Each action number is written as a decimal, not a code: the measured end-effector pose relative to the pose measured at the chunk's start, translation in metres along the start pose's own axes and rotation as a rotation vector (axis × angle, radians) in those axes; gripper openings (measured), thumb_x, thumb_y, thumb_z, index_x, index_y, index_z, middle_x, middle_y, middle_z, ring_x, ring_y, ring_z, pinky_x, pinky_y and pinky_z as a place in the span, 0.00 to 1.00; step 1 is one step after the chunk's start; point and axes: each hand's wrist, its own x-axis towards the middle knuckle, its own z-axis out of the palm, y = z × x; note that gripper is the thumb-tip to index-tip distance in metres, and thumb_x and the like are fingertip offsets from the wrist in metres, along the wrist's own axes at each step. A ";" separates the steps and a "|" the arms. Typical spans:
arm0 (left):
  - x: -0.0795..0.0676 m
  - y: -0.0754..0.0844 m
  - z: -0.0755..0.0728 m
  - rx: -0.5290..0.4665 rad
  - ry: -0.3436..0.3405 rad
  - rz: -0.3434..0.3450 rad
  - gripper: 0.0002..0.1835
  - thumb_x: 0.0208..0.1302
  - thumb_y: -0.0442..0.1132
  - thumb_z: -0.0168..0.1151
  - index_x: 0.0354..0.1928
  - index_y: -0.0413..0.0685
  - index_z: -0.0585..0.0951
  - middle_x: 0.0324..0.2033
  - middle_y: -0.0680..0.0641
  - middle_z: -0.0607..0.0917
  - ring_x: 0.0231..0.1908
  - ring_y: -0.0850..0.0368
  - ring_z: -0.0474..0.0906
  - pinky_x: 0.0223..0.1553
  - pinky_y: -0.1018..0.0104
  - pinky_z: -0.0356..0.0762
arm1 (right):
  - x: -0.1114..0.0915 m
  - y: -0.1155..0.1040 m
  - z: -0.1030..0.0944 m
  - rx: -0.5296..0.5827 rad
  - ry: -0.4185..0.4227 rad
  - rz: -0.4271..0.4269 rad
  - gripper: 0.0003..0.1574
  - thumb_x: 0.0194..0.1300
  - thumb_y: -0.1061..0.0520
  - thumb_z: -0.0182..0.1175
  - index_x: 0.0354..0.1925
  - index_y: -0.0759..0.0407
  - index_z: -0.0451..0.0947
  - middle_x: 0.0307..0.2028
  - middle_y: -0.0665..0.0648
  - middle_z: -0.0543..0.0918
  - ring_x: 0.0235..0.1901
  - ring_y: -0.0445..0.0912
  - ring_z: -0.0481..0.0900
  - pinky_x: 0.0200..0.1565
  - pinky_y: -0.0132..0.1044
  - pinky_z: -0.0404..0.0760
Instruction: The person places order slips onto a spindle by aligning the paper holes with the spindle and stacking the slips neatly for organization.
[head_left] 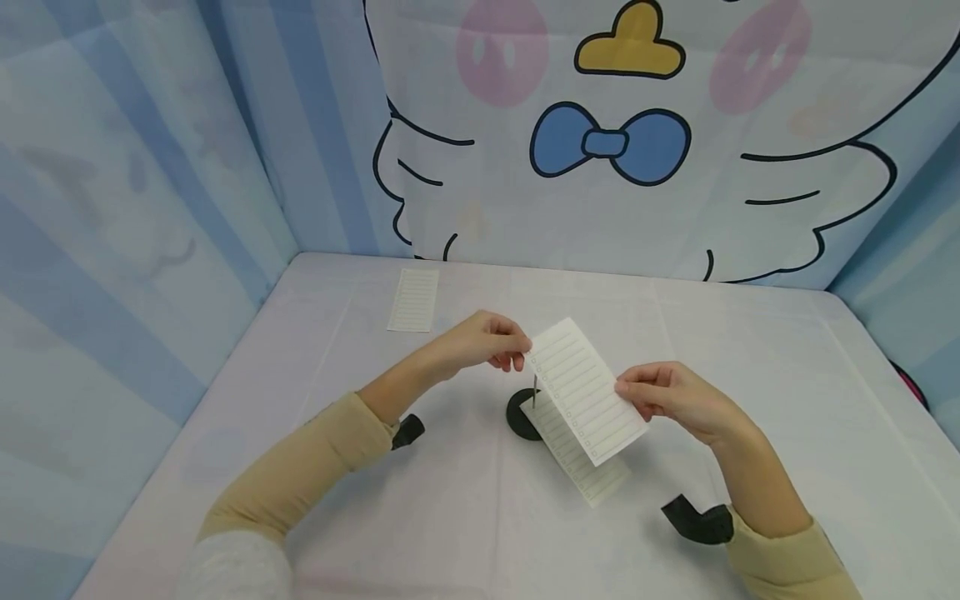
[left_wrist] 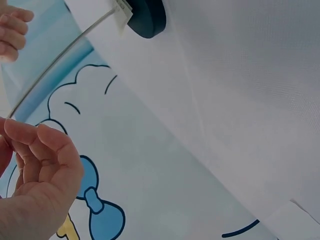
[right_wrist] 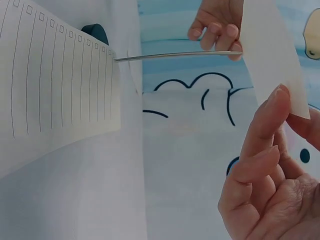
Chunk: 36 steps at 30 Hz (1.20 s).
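Evidently the work is partway along, with one sheet seated, one in hand and one set apart. Nearest, the lower sheet [head_left: 572, 454] has its far left corner at the thin rod [head_left: 535, 393], low down by the round black base [head_left: 519, 417], so I judge it already threaded on. Above it, over the worktop [head_left: 465, 517], the right hand [head_left: 678, 398] has its grip clamped on the right edge of the held sheet [head_left: 585, 392], while the left hand [head_left: 480, 340] pinches the left corner. The rod's upper end meets the paper close to the left grip; whether it has pierced the paper, I cannot tell. Lowering that sheet to the base seems not yet done. Farther off, to the left, the spare sheet [head_left: 414, 300] lies flat on the worktop, untouched by either hand, and likely counts as left over to add.

As for looks, all three are pale oblongs with thin ruled lines. The lower one bows along its length, with small squares at the line ends in the right wrist view. The held one hangs tilted, slightly curved; the spare one looks smooth, its finer print too small to read.
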 end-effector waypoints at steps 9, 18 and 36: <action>0.001 -0.002 0.005 -0.003 0.005 -0.006 0.10 0.65 0.39 0.54 0.36 0.37 0.79 0.22 0.47 0.79 0.28 0.52 0.74 0.34 0.69 0.74 | 0.001 0.006 -0.004 0.016 -0.064 -0.027 0.09 0.67 0.62 0.49 0.35 0.58 0.77 0.29 0.48 0.82 0.24 0.39 0.74 0.28 0.32 0.73; 0.003 -0.003 0.006 -0.009 0.015 0.001 0.10 0.65 0.39 0.54 0.35 0.38 0.79 0.22 0.48 0.78 0.26 0.56 0.73 0.34 0.70 0.74 | 0.002 0.007 -0.005 0.018 -0.062 -0.020 0.09 0.68 0.61 0.49 0.36 0.60 0.77 0.31 0.49 0.83 0.26 0.41 0.77 0.30 0.32 0.75; 0.004 -0.008 0.009 -0.046 0.020 0.006 0.11 0.65 0.39 0.54 0.36 0.36 0.78 0.22 0.50 0.77 0.25 0.58 0.73 0.35 0.69 0.73 | 0.008 0.012 -0.007 0.044 -0.081 0.002 0.09 0.67 0.61 0.49 0.34 0.57 0.77 0.30 0.49 0.83 0.28 0.41 0.79 0.31 0.33 0.76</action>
